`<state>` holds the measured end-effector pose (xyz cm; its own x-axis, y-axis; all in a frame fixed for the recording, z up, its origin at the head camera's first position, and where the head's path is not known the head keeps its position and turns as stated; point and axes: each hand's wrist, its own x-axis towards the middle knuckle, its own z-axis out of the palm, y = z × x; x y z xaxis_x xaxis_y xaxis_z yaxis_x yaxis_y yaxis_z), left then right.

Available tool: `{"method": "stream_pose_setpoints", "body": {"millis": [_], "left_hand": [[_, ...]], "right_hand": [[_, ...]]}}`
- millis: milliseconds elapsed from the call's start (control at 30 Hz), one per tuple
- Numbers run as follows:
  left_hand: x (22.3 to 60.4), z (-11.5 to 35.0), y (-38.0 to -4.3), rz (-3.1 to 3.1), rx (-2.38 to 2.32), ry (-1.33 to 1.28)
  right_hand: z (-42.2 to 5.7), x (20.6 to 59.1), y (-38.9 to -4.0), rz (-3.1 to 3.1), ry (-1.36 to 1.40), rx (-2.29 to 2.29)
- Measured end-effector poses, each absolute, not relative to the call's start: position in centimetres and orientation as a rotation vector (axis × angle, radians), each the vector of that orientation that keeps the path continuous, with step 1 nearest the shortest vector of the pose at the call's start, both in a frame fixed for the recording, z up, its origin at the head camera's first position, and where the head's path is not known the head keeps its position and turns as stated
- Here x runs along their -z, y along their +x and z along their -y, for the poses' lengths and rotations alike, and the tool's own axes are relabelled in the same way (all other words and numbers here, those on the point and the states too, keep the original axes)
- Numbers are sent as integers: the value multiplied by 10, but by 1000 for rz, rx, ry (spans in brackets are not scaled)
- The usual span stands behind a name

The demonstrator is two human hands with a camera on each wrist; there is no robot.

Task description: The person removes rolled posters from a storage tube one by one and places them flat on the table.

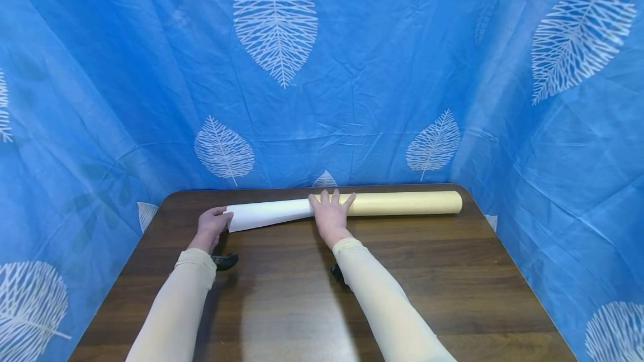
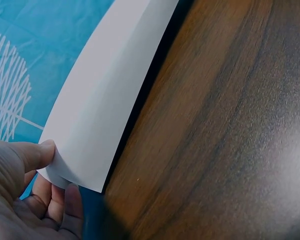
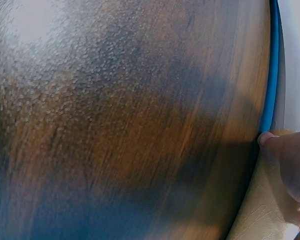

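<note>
A long roll lies along the far side of the table, pale yellow (image 1: 402,204) to the right and white (image 1: 269,214) to the left. Its white part looks like a smooth sheet rolled loosely, widening toward the left end. My left hand (image 1: 211,225) pinches that end, the thumb on top and fingertips underneath, as the left wrist view shows. My right hand (image 1: 331,218) rests with spread fingers over the roll where white meets yellow. The right wrist view shows the thumb (image 3: 271,142) against the roll's near side; its other fingers are mostly out of that view.
Dark wood-grain table (image 1: 282,306) lies under both arms. A blue cloth (image 1: 352,71) with white leaf prints hangs behind and at both sides. Black wrist-camera parts (image 1: 225,261) show under the left wrist.
</note>
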<state>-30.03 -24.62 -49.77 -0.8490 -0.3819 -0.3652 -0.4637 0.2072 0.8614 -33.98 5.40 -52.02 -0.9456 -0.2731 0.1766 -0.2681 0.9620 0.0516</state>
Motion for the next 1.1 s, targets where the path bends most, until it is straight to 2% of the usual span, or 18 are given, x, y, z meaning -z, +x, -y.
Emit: {"method": "stream_pose_setpoints", "body": {"millis": [1100], "left_hand": [[500,276,-305,-2434,-1698,-852]], "right_hand": [[-49,519,-344,2935,382,29]]}}
